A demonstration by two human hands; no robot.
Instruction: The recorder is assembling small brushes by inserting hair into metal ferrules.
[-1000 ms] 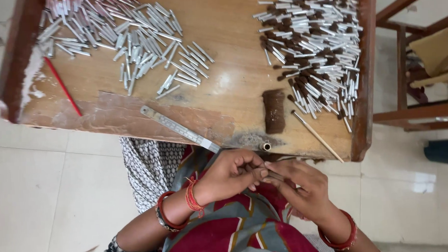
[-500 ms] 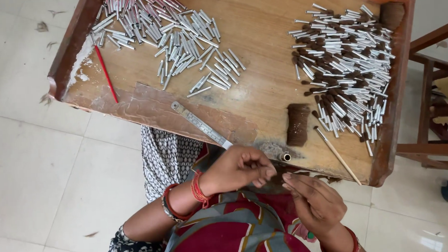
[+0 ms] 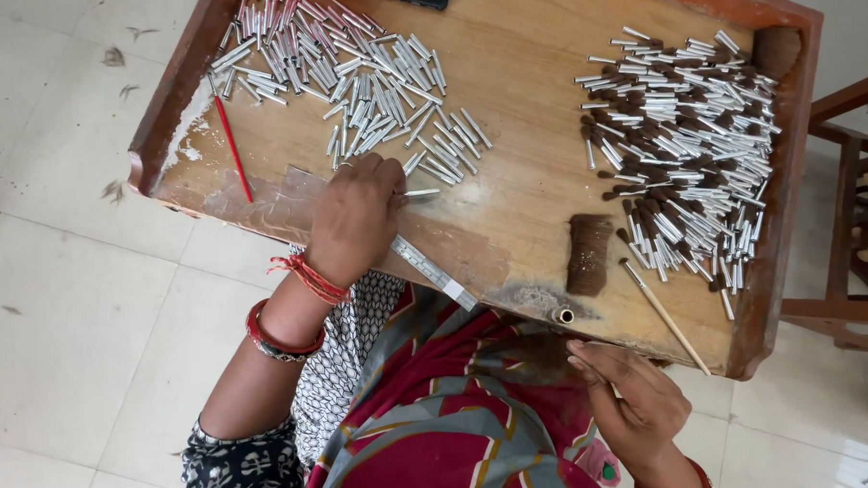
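Left hand: our left hand point(image 3: 356, 213) reaches onto the wooden tray point(image 3: 535, 106), fingertips pinching one small metal tube point(image 3: 419, 192) at the edge of the bare tube pile point(image 3: 361, 78).
Right hand: our right hand point(image 3: 632, 401) hovers below the tray's near edge, fingers loosely curled; we cannot tell whether it holds anything.
Nearby: a metal ruler point(image 3: 435, 271) lies just beside our left hand.

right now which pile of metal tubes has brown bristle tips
The right pile, by the tray's right wall; the left pile, near the left hand, is bare silver tubes.

A wooden bench point(image 3: 525, 87) carries two heaps: bare metal tubes point(image 3: 371, 83) and bristle-tipped tubes point(image 3: 685, 139). A red pencil point(image 3: 232, 147), metal ruler point(image 3: 435, 271) and bristle bundle point(image 3: 588, 254) lie nearer its front edge.
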